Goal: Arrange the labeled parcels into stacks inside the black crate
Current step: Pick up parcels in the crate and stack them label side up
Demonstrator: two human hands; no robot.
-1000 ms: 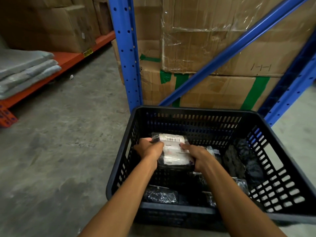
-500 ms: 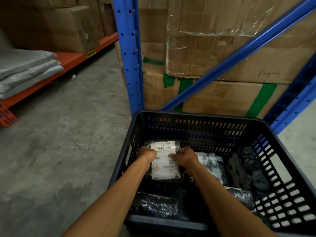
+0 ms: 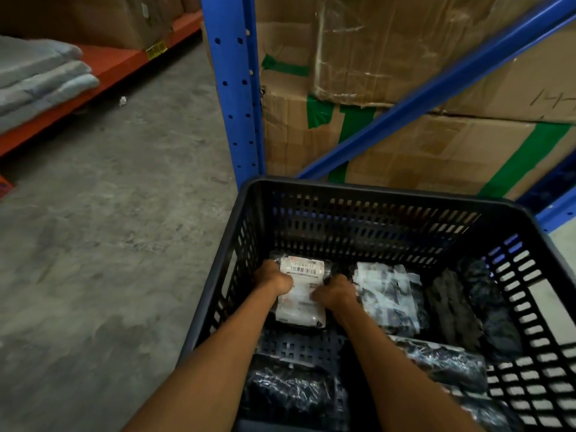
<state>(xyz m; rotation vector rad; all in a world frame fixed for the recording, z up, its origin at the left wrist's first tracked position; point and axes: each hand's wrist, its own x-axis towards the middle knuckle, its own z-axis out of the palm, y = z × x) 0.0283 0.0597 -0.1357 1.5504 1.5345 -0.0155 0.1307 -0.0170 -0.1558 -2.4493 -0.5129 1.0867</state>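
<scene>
Nearest us, against the near wall of the black crate (image 3: 367, 194), lies a dark shiny-wrapped parcel (image 3: 290, 391), label not showing, and to the right of it another dark parcel (image 3: 448, 363) lies loose on the slotted floor; we judge these are waiting their turn; beyond them our forearms reach down into the crate's far-left corner, where the labeled parcel (image 3: 300, 291) sits with its white barcode label facing up, close to the left wall and the far wall, which we take as the base or top of a stack squared into the corner; our left hand (image 3: 276, 280) is curled shut on the parcel's left edge and our right hand (image 3: 335, 293) is curled shut on its right edge, knuckles up, pressing it down rather than lifting, as far as we can judge; just right of the right hand stands a second pile of parcels (image 3: 386, 294) with pale labels, and further right two dark bundles (image 3: 452, 310) lean by the right wall; past the crate rise a blue rack upright (image 3: 232, 88) and taped cardboard cartons (image 3: 405, 145).
</scene>
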